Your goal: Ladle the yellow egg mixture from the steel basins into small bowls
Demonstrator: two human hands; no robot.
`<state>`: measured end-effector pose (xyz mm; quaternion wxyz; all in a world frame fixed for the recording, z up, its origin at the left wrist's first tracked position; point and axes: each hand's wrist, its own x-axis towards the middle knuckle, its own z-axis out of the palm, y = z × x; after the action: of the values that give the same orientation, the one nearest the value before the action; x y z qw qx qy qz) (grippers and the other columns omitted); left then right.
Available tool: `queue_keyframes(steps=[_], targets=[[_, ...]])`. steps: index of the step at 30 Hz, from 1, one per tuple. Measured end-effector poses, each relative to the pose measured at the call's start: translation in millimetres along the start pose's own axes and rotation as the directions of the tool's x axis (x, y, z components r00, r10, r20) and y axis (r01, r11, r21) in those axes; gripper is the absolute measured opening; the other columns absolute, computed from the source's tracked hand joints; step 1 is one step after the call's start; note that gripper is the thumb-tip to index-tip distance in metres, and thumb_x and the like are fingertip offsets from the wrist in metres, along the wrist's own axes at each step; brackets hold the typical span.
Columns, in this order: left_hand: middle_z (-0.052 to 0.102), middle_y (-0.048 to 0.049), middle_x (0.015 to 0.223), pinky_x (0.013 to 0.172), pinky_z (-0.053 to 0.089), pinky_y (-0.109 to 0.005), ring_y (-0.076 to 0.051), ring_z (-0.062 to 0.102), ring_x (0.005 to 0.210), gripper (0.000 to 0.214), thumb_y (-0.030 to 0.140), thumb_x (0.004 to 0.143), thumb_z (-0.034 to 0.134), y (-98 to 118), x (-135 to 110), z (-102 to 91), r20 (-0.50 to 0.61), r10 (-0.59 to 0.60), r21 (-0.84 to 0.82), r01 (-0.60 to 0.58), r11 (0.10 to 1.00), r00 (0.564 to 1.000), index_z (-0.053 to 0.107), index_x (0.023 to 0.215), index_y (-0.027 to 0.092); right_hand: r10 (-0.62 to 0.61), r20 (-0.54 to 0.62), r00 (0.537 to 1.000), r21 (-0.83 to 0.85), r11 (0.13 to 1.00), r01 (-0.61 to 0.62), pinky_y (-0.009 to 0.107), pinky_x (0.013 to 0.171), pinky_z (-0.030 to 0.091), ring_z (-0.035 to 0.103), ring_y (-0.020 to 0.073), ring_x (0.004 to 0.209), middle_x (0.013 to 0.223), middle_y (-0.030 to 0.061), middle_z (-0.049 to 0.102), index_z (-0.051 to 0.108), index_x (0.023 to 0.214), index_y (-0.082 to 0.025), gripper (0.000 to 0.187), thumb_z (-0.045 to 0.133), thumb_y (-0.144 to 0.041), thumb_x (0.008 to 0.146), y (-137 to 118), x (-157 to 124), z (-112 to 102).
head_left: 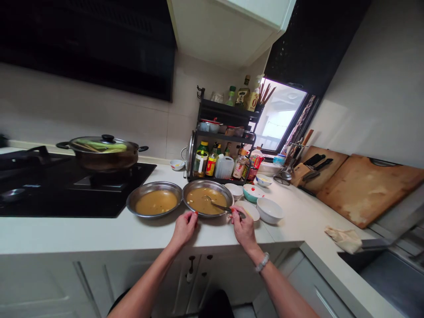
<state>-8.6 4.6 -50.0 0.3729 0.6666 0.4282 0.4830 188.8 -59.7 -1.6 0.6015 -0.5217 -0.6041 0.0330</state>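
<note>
Two round steel pans of yellow-brown liquid sit side by side on the white counter. My left hand (184, 227) pinches the near rim of the right pan (198, 188). My right hand (243, 225) is closed on the handle of a metal spoon (217, 205), whose bowl dips into that pan's liquid. The left pan (143, 189) stands untouched beside it.
A lidded pot (102, 152) sits on the black hob (66, 194) at left. A black rack (221, 141) of bottles stands behind the pans. Small bowls (269, 210) lie to the right. Wooden boards (364, 185), a knife block (303, 172), a cloth (344, 238) and the sink (387, 274) fill the right side.
</note>
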Motion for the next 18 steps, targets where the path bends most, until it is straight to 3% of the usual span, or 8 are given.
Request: queue_keyframes(steps=[3,7,9,18], targets=[[0.049,0.0017,0.049,0.051,0.031,-0.024,-0.013,0.042,0.049,0.042,0.051,0.082,0.039,-1,0,0.2,0.006,-0.009,-0.010,0.009,1.000,1.000,0.049,0.056,0.018,0.213,-0.096,0.972,0.119,0.972,-0.202,0.023,0.039,0.042,0.051,0.0123,0.042,0.055,0.0010,0.060,0.061,0.086,-0.016,0.033,0.050,-0.046,0.083,0,3,-1],[0.049,0.0018,0.049,0.051,0.032,-0.023,-0.013,0.043,0.050,0.041,0.050,0.081,0.041,-3,1,0.6,0.003,-0.002,-0.021,0.002,1.000,1.000,0.048,0.056,0.019,0.437,-0.175,0.882,0.296,0.878,-0.376,0.019,0.031,0.034,0.047,0.0103,0.037,0.050,-0.0009,0.057,0.057,0.082,-0.015,0.034,0.057,-0.049,0.076,0,7,-12],[0.050,0.0020,0.049,0.051,0.031,-0.023,-0.013,0.043,0.050,0.040,0.050,0.081,0.041,-4,1,0.8,0.008,-0.006,-0.034,0.006,0.999,1.000,0.048,0.057,0.019,0.472,-0.188,0.861,0.340,0.854,-0.394,0.019,0.031,0.034,0.047,0.0106,0.038,0.051,-0.0007,0.058,0.057,0.083,-0.015,0.033,0.059,-0.047,0.073,-2,9,-19],[0.049,0.0019,0.049,0.050,0.031,-0.023,-0.012,0.042,0.049,0.040,0.049,0.082,0.040,1,-1,-0.9,0.002,-0.014,-0.014,0.014,1.000,1.000,0.048,0.057,0.019,0.481,-0.242,0.843,0.356,0.852,-0.384,0.021,0.032,0.036,0.046,0.0118,0.038,0.050,-0.0006,0.058,0.059,0.082,-0.016,0.031,0.062,-0.044,0.070,-11,10,-44]])
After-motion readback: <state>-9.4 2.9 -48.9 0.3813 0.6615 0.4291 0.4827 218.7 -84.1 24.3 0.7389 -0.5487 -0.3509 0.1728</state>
